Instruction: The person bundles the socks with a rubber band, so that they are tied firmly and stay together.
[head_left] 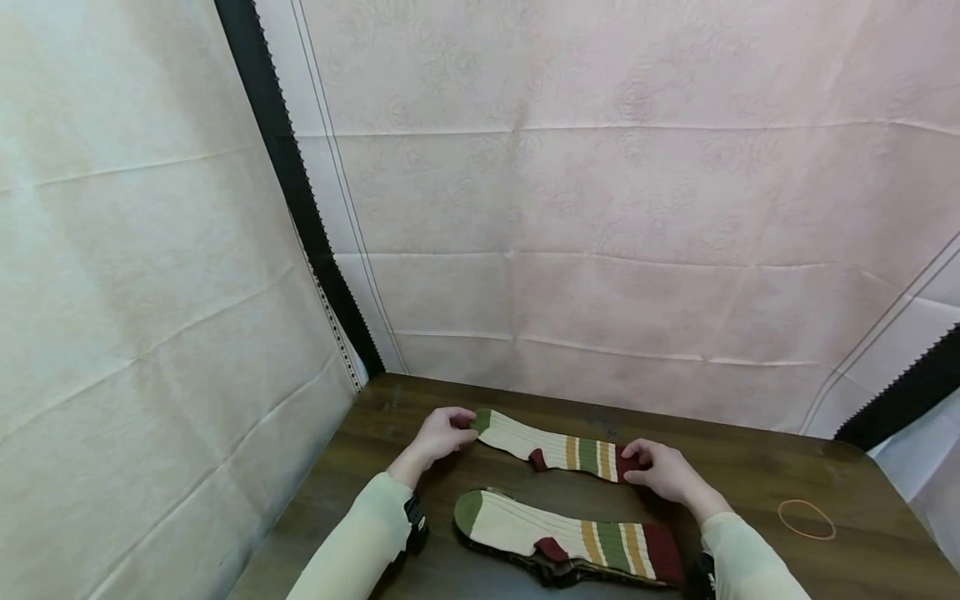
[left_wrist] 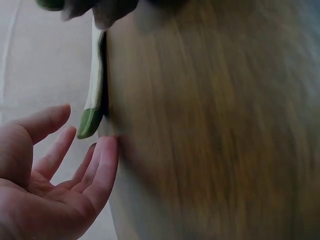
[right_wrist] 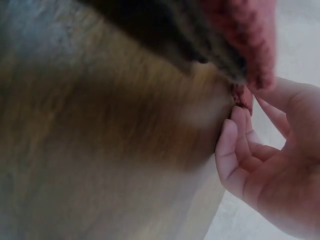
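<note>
A cream sock (head_left: 517,436) with a green toe, striped leg and dark red cuff lies flat toward the back of the table. My left hand (head_left: 444,433) is at its toe; in the left wrist view the thumb and fingers of the left hand (left_wrist: 65,180) are spread beside the green toe (left_wrist: 90,122), apart from it. At the other end, my right hand (head_left: 663,471) pinches the red cuff (right_wrist: 243,96) between thumb and fingers. Nearer me lies a stack of similar socks (head_left: 525,527), its top sock pointing the same way.
An orange rubber band (head_left: 806,518) lies on the dark wooden table (head_left: 738,467) at the right. Pale fabric walls (head_left: 570,250) rise behind and to the left of the table. The sock stack sits between my forearms.
</note>
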